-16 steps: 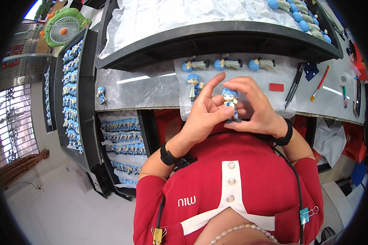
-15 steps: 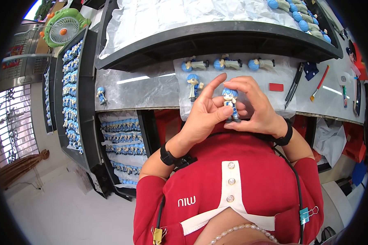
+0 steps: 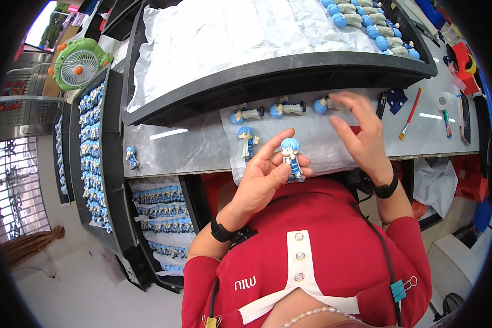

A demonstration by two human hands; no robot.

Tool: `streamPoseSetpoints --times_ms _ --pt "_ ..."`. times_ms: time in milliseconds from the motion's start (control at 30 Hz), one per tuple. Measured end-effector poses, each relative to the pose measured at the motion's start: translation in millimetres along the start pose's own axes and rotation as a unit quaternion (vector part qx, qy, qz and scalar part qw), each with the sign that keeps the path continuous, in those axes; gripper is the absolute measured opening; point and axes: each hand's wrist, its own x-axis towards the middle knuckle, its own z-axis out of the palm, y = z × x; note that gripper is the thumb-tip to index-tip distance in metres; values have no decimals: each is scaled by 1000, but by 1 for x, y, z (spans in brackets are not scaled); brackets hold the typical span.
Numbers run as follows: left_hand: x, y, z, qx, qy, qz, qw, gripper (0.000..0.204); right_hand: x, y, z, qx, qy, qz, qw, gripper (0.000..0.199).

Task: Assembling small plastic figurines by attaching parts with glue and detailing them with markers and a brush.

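Observation:
A small blue-haired figurine (image 3: 291, 158) in a blue and white outfit is held by my left hand (image 3: 259, 183), its face turned up. My right hand (image 3: 366, 142) is off it, farther to the right, with fingers and thumb apart and nothing between them. The fingertips reach over a lying figurine (image 3: 321, 105), whose body they partly hide. Two more figurines lie on their sides in the same row, one in the middle (image 3: 290, 109) and one at the left (image 3: 249, 113). Another figurine (image 3: 246, 143) is just left of my left hand, on the white sheet (image 3: 232, 158).
Behind the row, a big black tray (image 3: 268, 76) lined with white paper holds several figurines at its right. Black trays (image 3: 115, 147) of figurines stand at the left. A brush (image 3: 411, 116), a dotted blue cloth (image 3: 396, 101) and a partly hidden red block (image 3: 356, 129) lie at right.
My right hand has let go of the figurine and moved right and away, toward the lying row. The left hand keeps the figurine. The whole view has shifted slightly.

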Motion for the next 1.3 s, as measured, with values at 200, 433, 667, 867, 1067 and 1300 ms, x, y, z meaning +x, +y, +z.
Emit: streamPoseSetpoints --times_ms 200,433,667,867,1067,1300 --pt "-9 6 6 8 31 20 999 63 -1 11 6 -107 -4 41 993 33" --pt "-24 29 -1 69 73 75 992 59 -14 21 -1 -92 -24 101 990 27" --pt "-68 67 -71 560 367 225 708 47 -9 19 4 -80 -31 119 989 27" --pt "-92 106 -122 610 539 168 556 42 -5 17 -3 -79 -52 121 988 26" --pt "-99 113 -177 685 535 157 469 40 -8 7 -6 -51 -13 85 995 23" --pt "-105 114 -149 776 525 166 307 53 -1 -3 7 35 29 48 998 26"
